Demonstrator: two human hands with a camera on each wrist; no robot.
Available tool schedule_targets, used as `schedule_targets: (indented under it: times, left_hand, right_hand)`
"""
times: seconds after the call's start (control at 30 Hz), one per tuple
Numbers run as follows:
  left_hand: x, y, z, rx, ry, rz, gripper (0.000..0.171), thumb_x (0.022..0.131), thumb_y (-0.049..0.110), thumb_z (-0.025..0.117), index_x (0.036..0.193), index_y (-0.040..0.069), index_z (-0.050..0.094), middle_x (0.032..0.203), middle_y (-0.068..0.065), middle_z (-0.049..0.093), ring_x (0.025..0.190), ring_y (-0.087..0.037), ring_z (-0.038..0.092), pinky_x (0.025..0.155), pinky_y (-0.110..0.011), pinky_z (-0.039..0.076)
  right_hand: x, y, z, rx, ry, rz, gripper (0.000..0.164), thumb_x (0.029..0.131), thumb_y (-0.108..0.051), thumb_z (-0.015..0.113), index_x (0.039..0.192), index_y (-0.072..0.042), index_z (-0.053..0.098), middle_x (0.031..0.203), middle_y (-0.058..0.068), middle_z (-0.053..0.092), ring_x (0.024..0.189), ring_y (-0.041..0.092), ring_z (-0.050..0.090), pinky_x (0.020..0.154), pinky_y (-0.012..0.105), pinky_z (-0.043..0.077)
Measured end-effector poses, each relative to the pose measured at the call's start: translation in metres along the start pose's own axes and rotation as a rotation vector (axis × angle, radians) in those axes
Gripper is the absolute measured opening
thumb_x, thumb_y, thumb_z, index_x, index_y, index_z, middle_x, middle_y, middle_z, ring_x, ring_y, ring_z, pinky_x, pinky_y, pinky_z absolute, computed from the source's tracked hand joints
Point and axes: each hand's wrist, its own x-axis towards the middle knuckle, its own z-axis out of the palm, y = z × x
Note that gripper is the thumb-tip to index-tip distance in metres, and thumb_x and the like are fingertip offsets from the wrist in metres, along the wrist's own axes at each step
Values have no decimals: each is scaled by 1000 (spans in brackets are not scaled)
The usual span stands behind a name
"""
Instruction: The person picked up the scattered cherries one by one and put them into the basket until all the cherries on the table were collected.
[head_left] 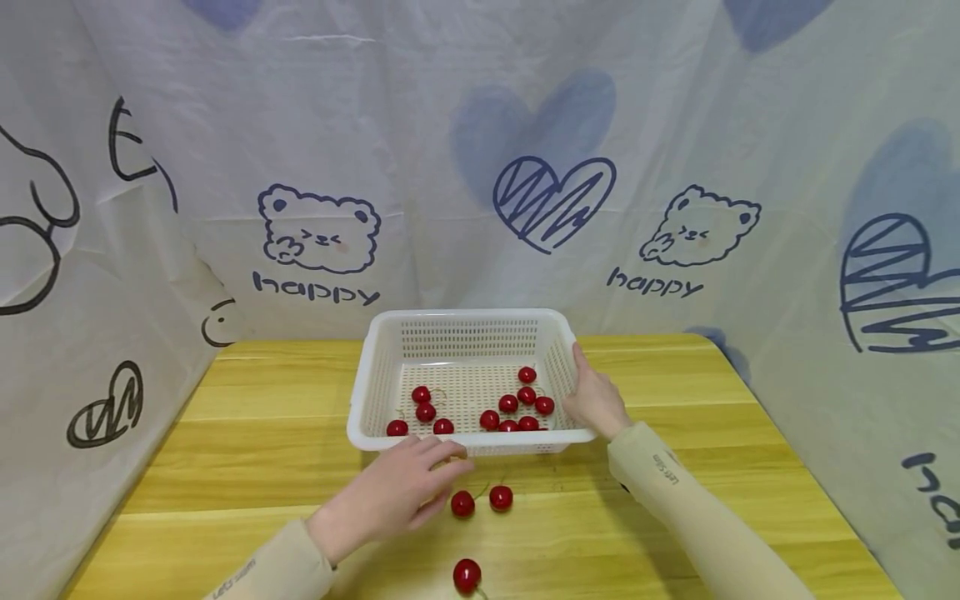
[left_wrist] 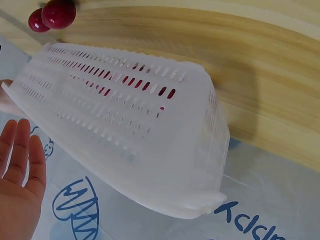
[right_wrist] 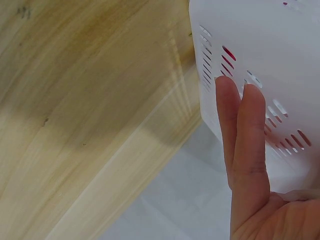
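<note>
A white slotted plastic basket [head_left: 461, 440] stands on the wooden table, with several red cherries [head_left: 508, 404] scattered inside. At its right side, my right hand [head_left: 597, 402] holds the wall. Two fingers [right_wrist: 250, 135] lie straight along the slotted outside, while the thumb is at the rim. My left hand [head_left: 405, 483] hovers at the basket's front edge, fingers loosely extended and nothing in them. Close to its fingertips are two loose cherries, one on the left [head_left: 462, 503] and one on the right [head_left: 501, 498]. A third cherry [head_left: 467, 576] lies nearer to me.
Behind the table [head_left: 262, 433] hangs a pale cloth [head_left: 442, 250] printed with hearts and bears. More of the same cloth [head_left: 45, 375] closes off the left and right sides. The basket sits near the table's back edge.
</note>
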Motion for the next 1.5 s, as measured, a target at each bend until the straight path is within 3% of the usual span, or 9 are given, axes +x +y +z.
schedule_targets:
  times: [0.2,0.5,1.1,1.5]
  left_hand:
    - [-3,5,6,8,-64,1,40,85,20,64,123,20,56,123,-1,58,109,-19,56,90,-37,48]
    - [-6,13,23,-9,-66,71,37,87,18,58,123,18,57,120,-4,60,109,-21,56,94,-39,46]
    - [-9,15,41,14,-206,0,43,90,28,60,132,21,52,132,-6,53,121,-23,49,97,-43,43]
    - [-9,17,45,14,-252,-45,43,91,30,59,133,25,52,134,-8,52,120,-27,49,93,-46,45]
  right_hand:
    - [1,1,0,9,-3,5,102,72,3,62,153,-15,2,105,23,61,60,22,59,49,29,51]
    - [1,1,0,11,-6,7,103,72,3,62,153,-17,1,108,24,61,60,22,59,49,29,51]
    - [-1,1,1,26,1,-2,106,69,4,63,153,-16,1,107,26,61,58,23,59,48,30,50]
    - [-1,0,1,31,-4,12,105,71,5,62,153,-17,2,110,27,60,59,23,59,48,30,50]
